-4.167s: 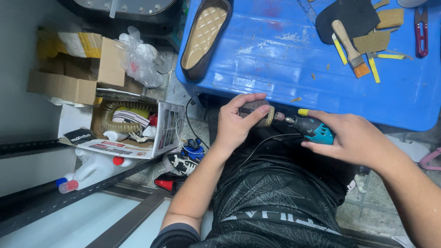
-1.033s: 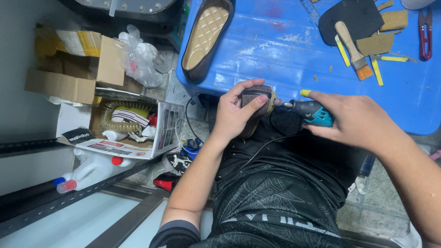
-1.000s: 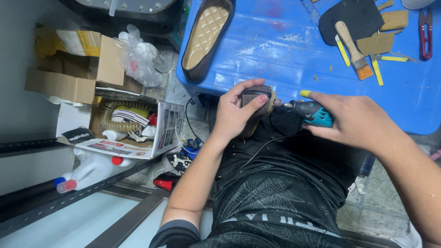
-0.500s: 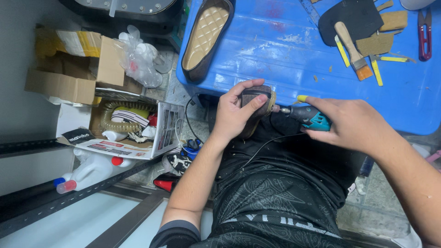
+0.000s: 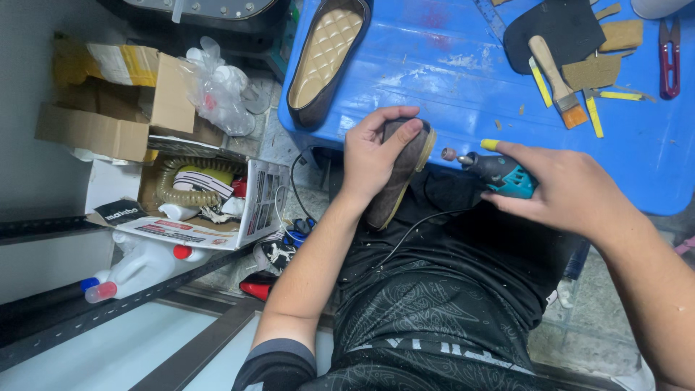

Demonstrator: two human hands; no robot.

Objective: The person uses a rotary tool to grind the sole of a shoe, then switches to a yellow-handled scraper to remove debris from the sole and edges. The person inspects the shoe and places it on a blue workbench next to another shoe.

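My left hand (image 5: 371,156) grips a dark shoe (image 5: 400,174) with a tan sole edge, resting it on my lap at the blue table's front edge. My right hand (image 5: 572,192) holds a teal and black rotary tool (image 5: 498,172) with a corded tail. The tool's small sanding tip (image 5: 449,154) points left and sits a little to the right of the shoe's end, not touching it. A second dark shoe (image 5: 324,58) with a tan quilted insole lies on the blue table (image 5: 449,80) at the far left.
On the table's right lie a brush (image 5: 556,81), yellow-handled blades (image 5: 540,81), a black sheet (image 5: 554,30), tan scraps (image 5: 621,35) and red snips (image 5: 667,51). Open cardboard boxes (image 5: 130,101), a plastic bag (image 5: 217,90) and white bottles (image 5: 141,264) crowd the floor at left.
The left hand has turned the shoe so its length runs down towards my lap. The rotary tool's tip has come away from the shoe and now sits just right of it.
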